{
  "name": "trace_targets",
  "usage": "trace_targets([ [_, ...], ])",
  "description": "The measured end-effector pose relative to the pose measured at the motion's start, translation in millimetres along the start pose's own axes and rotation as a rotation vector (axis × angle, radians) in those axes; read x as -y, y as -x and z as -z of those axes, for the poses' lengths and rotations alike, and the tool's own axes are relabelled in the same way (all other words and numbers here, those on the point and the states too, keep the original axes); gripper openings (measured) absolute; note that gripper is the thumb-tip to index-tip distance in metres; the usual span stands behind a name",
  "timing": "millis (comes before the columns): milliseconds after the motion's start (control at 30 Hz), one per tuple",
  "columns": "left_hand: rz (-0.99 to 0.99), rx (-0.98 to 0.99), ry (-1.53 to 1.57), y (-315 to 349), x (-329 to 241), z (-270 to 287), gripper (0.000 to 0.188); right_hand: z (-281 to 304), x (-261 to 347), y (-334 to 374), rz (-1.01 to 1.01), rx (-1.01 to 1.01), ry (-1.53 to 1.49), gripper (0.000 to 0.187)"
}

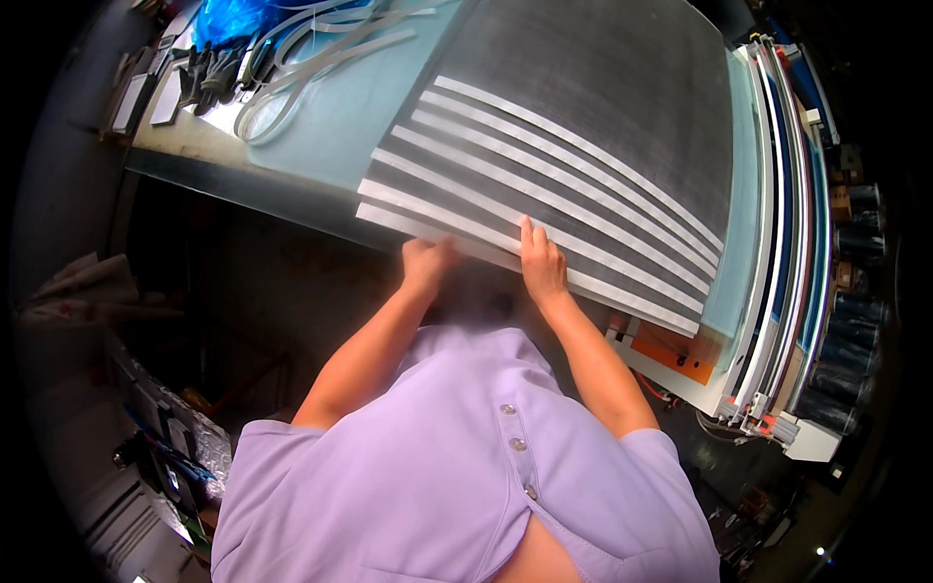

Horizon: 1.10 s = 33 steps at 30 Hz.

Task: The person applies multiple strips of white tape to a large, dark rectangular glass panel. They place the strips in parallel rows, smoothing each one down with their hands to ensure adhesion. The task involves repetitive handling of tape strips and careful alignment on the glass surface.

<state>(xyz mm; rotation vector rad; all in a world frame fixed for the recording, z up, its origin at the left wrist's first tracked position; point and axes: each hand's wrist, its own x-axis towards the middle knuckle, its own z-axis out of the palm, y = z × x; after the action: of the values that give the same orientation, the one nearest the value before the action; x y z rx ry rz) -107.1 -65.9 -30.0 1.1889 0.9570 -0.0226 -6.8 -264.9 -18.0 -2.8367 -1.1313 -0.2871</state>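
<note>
A dark grey mesh-like sheet (603, 58) lies on the table, its near part crossed by several white strips (544, 181) in roughly parallel rows. My left hand (426, 262) is closed and slightly blurred at the sheet's front edge, just below the nearest strip; what its fingers hold, if anything, is hidden. To its right, my right hand (542, 260) rests on the front edge with its fingers stretched out over the nearest strips. Its thumb is hard to make out.
Loose white strips (292, 83) lie coiled on the glass-like tabletop (330, 146) at the far left, beside dark gloves (209, 78) and a blue plastic bag (233, 19). Along the right side runs a long railed frame (777, 194). An orange panel (671, 352) sits below the sheet's right corner.
</note>
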Motion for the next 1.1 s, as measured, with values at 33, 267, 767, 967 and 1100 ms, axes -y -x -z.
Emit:
trace_targets([
  [33,0.017,-0.001,-0.004,3.8,0.7,3.2,0.028,-1.3,1.4,-4.8,-0.010,0.006,-0.002,0.049],
  [267,0.058,0.008,0.018,11.3,-4.5,20.5,0.031,-9.6,6.8,-33.9,-0.040,-0.002,0.026,0.042],
  [767,0.115,0.110,0.110,18.1,-12.9,30.1,0.026,9.3,-11.6,16.5,-0.025,-0.061,-0.166,0.020],
  [967,0.108,0.114,-0.001,19.1,-15.3,29.9,0.031,15.1,-25.7,64.6,-0.015,-0.134,-0.247,0.029],
  [1100,0.125,0.119,0.007,16.1,-17.2,28.1,0.035,25.4,-29.7,71.2,-0.094,-0.172,-0.259,0.031],
])
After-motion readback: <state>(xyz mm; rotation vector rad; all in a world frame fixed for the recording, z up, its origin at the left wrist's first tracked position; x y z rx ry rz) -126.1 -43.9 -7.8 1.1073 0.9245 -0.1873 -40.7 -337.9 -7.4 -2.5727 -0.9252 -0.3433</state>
